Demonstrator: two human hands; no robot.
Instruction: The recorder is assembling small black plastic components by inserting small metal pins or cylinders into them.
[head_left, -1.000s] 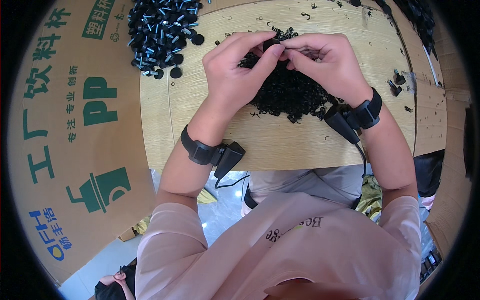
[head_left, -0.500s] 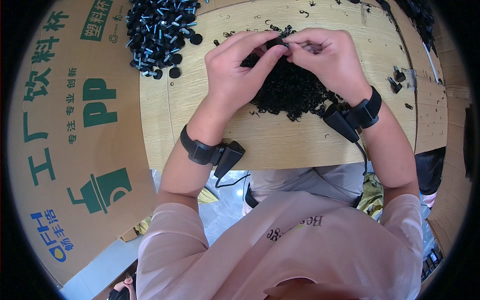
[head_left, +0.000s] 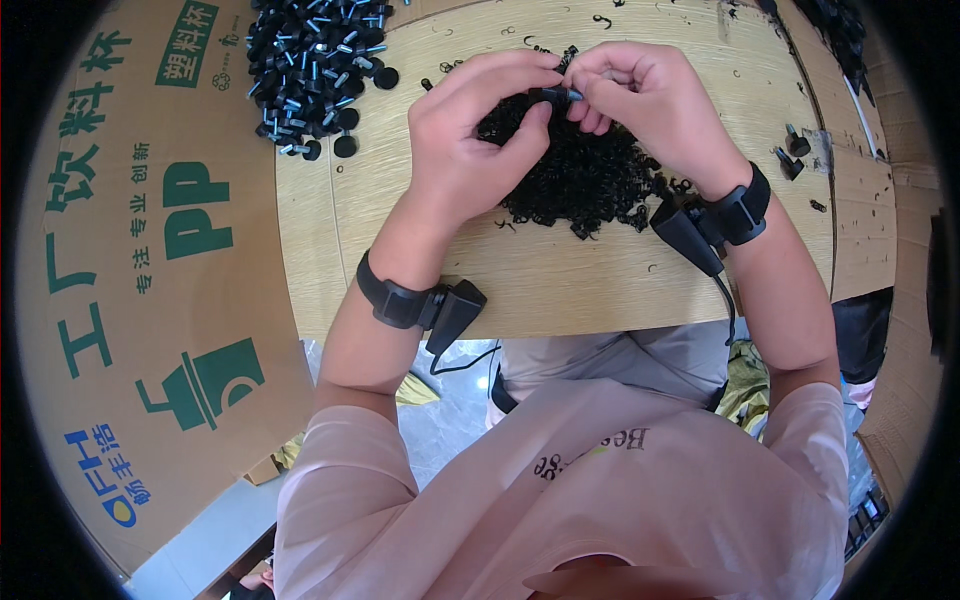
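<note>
Over a heap of small black curled clips, my hands meet at a levelling foot, a black round-headed piece with a metal stud. My left hand grips its black head between thumb and fingers. The stud points right, toward my right hand, whose thumb and forefinger pinch at its end. Whether a clip sits in that pinch is hidden by the fingertips. Each wrist wears a black strap with a dark box and a cable.
A pile of levelling feet lies at the table's far left, beside a printed cardboard sheet. Two loose levelling feet rest on the right. Stray clips dot the wooden tabletop. Cardboard lines the right edge.
The levelling foot has turned in my fingers: its round head showed before, and now its stud lies sideways. My right hand has shifted slightly up, and its fingers have curled around the stud's end.
</note>
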